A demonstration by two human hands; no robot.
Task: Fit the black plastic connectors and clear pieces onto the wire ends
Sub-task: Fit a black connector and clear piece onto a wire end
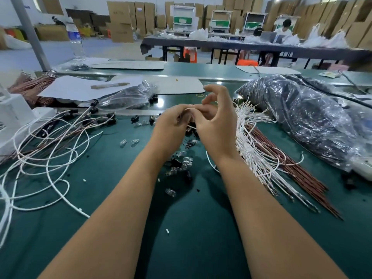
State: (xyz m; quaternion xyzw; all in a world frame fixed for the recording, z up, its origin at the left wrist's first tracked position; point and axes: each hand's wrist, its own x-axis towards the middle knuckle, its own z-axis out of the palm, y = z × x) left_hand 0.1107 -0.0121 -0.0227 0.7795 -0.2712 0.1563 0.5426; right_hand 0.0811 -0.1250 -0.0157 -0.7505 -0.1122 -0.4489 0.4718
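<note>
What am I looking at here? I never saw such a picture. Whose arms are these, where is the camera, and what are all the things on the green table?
There is no machine: these are a person's two bare arms, filmed by one camera worn on the head, looking forward and down. The left hand and right hand meet over the green table, pinching a thin white wire between them; what sits on its end is hidden. Below them lie small black connectors and clear pieces. Finished wires with black ends lie left, a bundle of bare wires right, beside a plastic bag.
</note>
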